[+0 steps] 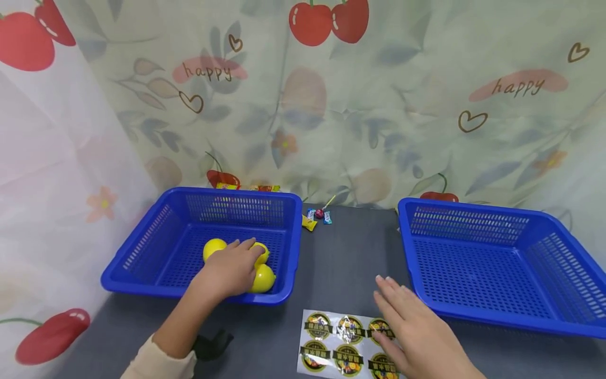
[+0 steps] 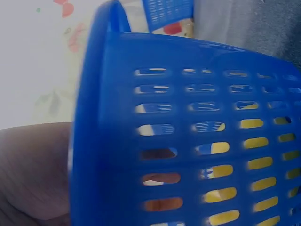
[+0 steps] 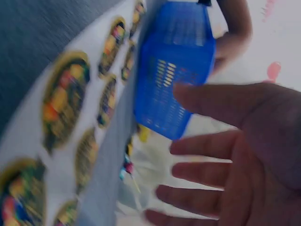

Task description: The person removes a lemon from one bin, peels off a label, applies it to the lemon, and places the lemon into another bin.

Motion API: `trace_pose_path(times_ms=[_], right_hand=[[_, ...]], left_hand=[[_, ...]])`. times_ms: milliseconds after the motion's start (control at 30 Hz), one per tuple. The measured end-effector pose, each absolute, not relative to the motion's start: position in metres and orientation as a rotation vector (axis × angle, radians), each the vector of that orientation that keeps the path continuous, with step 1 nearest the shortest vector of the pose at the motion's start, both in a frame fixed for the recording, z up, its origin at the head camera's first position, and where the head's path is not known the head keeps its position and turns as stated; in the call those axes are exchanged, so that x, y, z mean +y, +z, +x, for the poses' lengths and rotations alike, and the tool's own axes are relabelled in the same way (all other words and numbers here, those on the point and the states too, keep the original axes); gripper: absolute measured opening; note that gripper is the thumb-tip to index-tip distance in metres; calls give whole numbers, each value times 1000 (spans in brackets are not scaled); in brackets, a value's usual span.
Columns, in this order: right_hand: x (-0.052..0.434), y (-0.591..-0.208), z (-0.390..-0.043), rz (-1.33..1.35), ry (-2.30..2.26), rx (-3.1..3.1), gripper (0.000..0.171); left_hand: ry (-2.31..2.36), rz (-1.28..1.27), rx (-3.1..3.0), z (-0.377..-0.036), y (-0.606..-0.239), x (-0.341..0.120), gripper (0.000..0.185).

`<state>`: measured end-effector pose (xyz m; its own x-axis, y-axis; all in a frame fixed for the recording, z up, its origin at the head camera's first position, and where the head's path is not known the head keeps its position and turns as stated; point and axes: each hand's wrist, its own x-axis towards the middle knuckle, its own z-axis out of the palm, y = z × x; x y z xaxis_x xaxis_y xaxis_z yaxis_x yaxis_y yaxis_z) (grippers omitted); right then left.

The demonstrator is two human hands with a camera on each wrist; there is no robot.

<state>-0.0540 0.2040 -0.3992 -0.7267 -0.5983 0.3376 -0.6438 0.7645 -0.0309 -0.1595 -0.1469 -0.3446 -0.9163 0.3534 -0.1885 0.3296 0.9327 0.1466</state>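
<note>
Inside the left blue plastic basket (image 1: 137, 263), several yellow lemons lie together; a left lemon (image 1: 214, 246) and a front lemon (image 1: 263, 279) show clearly. My left hand (image 1: 232, 268) reaches over the basket's front rim, its fingers lying over a lemon (image 1: 262, 254) behind them. The thumb is hidden, so whether it grips that lemon is unclear. Through the basket's slots, the left wrist view shows yellow fruit (image 2: 221, 194) and parts of the fingers. My right hand (image 1: 416, 331) hovers with straight, spread fingers over a sheet of round fruit stickers (image 1: 331, 358), holding nothing.
To the right stands a second blue basket (image 1: 478, 273) with nothing visible in it. Wrapped candies (image 1: 309, 223) and a lollipop (image 1: 320, 213) lie at the back between the baskets. A dark object (image 1: 213, 345) lies near the left forearm. A patterned curtain (image 1: 350, 152) closes the back.
</note>
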Motion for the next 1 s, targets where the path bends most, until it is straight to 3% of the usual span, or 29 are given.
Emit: trace_pose_path(times_ms=[233,433,633,1000], right_hand=[[196,-420,-57,1066,442,-3154,69],[192,-432,-63,1129,349,-3246,72],[192,-435,-64,1144,367,-3292,71],[200,-434,-62,1063,427,-3322,71]], left_hand=[[113,487,2814,-172,-351,-137,40],[99,483,2807,-187,-355,-139,42],[141,435,2827,-203,-362,-141,28],[28,425,2824,-226,-368,-137,65]])
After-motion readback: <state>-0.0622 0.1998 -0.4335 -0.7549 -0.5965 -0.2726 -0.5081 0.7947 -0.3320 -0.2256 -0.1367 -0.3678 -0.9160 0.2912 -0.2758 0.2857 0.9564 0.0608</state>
